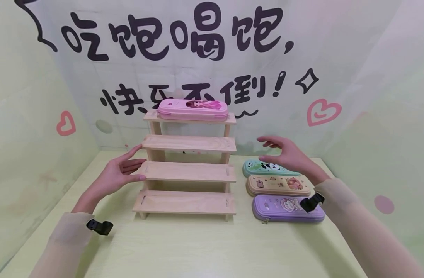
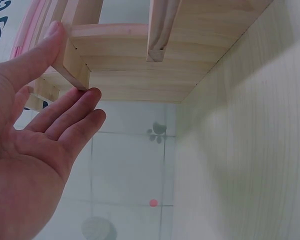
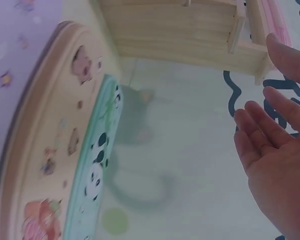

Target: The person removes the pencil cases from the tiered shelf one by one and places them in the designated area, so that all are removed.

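A wooden four-tier display stand point(image 1: 189, 171) stands on the table. On its top tier lies a pink pencil case point(image 1: 193, 109) with a doll picture. My left hand point(image 1: 112, 175) is at the stand's left side, its fairly straight fingers and thumb right at the board ends, also seen in the left wrist view. Holding nothing, my right hand point(image 1: 285, 154) hovers with fingers slightly bent, right of the stand. Below it lie a green panda pencil case point(image 1: 255, 167), a cream pencil case point(image 1: 272, 185) and a purple pencil case point(image 1: 271, 204), lined up front to back.
A light table point(image 1: 184, 247) extends in front of the stand. Behind it rises a pale backdrop point(image 1: 337, 50) with large black lettering and pink hearts, and side panels close in left and right. Each wrist wears a small black camera.
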A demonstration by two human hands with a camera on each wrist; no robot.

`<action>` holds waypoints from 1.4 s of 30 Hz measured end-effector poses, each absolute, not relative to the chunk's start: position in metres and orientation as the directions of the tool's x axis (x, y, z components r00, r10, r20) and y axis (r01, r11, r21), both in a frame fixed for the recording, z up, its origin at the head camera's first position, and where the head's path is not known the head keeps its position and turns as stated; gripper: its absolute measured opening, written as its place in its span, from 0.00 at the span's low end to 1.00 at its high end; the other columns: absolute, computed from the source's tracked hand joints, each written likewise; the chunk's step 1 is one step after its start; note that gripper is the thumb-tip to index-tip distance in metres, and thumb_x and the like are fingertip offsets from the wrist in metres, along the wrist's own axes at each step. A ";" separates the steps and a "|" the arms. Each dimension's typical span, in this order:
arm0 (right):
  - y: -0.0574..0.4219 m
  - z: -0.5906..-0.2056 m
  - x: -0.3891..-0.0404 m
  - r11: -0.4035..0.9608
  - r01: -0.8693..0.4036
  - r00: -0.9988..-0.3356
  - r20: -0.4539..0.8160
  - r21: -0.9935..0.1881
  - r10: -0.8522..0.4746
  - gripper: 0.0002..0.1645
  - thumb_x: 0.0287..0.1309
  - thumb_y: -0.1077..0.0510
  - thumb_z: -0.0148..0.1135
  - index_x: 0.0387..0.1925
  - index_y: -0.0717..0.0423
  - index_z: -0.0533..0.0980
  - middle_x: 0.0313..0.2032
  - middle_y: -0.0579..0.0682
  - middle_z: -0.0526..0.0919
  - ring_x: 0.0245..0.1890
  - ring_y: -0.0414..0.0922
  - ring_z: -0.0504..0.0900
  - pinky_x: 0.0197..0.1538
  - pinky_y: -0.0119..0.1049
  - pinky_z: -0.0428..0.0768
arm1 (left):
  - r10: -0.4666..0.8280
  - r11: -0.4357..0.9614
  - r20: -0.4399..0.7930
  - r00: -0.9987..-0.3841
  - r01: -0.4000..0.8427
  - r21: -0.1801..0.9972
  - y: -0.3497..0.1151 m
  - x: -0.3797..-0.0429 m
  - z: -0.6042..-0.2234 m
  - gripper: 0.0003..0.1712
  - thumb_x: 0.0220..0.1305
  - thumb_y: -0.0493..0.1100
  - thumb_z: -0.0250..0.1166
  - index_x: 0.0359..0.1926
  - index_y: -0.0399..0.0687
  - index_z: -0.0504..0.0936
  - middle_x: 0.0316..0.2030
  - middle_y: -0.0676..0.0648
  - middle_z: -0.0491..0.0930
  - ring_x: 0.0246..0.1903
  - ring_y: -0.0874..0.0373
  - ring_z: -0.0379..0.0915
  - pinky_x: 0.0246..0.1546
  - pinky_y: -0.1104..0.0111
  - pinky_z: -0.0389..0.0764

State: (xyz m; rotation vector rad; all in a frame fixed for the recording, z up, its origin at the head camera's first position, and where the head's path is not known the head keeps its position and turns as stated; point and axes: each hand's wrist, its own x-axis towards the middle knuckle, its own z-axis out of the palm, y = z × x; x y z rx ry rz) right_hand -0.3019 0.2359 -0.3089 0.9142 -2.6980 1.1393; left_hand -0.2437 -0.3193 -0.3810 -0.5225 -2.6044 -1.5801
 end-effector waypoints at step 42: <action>0.109 -0.249 -0.385 0.504 -0.466 -0.873 0.285 -0.727 -0.396 0.46 0.64 0.45 0.75 0.78 0.54 0.67 0.70 0.52 0.75 0.65 0.51 0.75 0.68 0.49 0.77 | 0.258 0.415 0.213 -0.942 0.307 0.856 -0.320 -0.245 -0.383 0.59 0.61 0.40 0.80 0.84 0.69 0.56 0.68 0.32 0.75 0.66 0.37 0.73 0.58 0.62 0.82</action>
